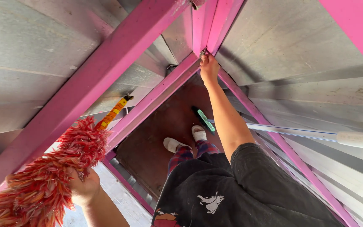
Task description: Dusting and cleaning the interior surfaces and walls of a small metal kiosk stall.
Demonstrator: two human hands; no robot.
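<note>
My left hand (82, 187) at the lower left grips a fluffy red feather duster (43, 180). Its yellow and orange handle (113, 112) points up toward a pink metal bar (85, 88). My right hand (209, 67) is stretched out to the top middle, its fingers closed on the pink frame bar (206, 25) where several bars meet. A small metal piece shows at the fingertips.
Grey metal sheet walls (299, 46) close in on both sides between pink bars. Below me is a brown floor (156, 126) with my feet in white slippers (198, 132). A broom with a green head (204, 120) and a long white handle (316, 135) leans on the right wall.
</note>
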